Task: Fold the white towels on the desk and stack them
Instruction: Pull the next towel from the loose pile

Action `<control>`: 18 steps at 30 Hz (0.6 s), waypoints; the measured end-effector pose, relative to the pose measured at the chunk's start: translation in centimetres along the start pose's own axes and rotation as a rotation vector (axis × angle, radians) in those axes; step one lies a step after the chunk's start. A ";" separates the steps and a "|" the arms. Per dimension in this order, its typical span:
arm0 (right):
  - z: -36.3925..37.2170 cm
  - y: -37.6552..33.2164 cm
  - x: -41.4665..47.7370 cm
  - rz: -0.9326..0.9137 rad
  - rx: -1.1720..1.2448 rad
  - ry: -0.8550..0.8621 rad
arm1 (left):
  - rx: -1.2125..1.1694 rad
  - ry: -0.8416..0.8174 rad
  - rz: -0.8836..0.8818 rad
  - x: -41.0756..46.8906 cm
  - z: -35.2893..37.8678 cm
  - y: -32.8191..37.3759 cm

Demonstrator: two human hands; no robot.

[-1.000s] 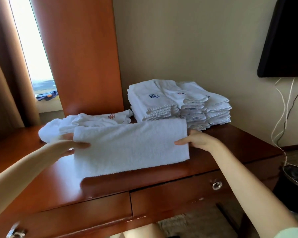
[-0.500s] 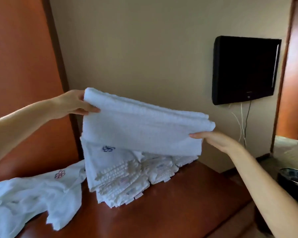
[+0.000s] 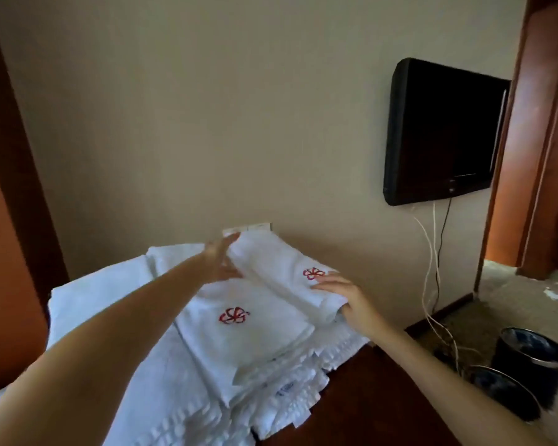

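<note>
To the left of the left fingers, a large white towel [image 3: 91, 304] is seen lying flat on the desk [image 3: 361, 410]. The left hand [image 3: 219, 263] is reached over the stack of folded towels [image 3: 287, 384]. Its fingers [image 3: 226, 249] are blurred, but they are held straight and slightly spread, and are laid against the far end of the top folded towel [image 3: 271, 268]. Just below those fingertips, nearer the person, a second folded towel with a red emblem [image 3: 239, 336] is lying flat on the stack.

The top folded towel is stretched between the two hands, at the right rear of the stack. Its near end is met by the right hand [image 3: 348, 299]. The fingers [image 3: 322, 284] are laid straight on top, beside another red emblem. The thumb is hidden under the cloth edge, so a pinch can be neither confirmed nor ruled out.

The terry cloth is judged soft, light and limp, neither slippery nor fragile. Its layers can be expected to slide or flop open if it is lifted by one corner. It is best taken at both short ends at once, with the folded edges pinched together, or simply pressed and squared with flat palms.

To the right of the right fingers and lower, on the floor, two dark waste bins [image 3: 529, 358] are standing. Their insides are too dark for any contents to be made out.
</note>
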State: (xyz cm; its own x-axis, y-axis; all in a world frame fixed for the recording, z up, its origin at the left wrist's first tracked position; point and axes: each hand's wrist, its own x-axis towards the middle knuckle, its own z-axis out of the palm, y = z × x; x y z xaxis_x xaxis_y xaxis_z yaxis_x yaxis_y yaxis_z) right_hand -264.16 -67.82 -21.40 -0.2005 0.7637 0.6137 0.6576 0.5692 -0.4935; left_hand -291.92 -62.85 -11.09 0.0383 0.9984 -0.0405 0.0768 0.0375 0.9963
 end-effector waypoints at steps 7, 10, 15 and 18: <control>0.9 0.1 -0.1 -0.058 0.004 0.061 | -0.084 0.072 -0.124 3.5 2.7 -1.9; 0.9 -0.3 -0.5 -0.067 -0.034 0.042 | -0.104 0.267 -0.170 5.7 4.2 -2.7; 0.7 -1.3 -0.4 -0.113 -0.032 0.082 | 0.068 0.379 0.051 8.3 5.3 -4.8; 0.3 -1.6 -0.5 -0.116 0.018 0.061 | 0.079 0.427 0.091 8.3 4.8 -3.7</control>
State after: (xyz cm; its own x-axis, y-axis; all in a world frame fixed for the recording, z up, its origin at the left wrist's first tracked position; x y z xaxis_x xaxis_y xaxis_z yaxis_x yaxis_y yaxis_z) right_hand -265.32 -69.04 -21.14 -0.2297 0.6729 0.7031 0.6197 0.6582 -0.4275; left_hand -287.08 -54.94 -15.46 -0.3652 0.9257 0.0981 0.1689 -0.0377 0.9849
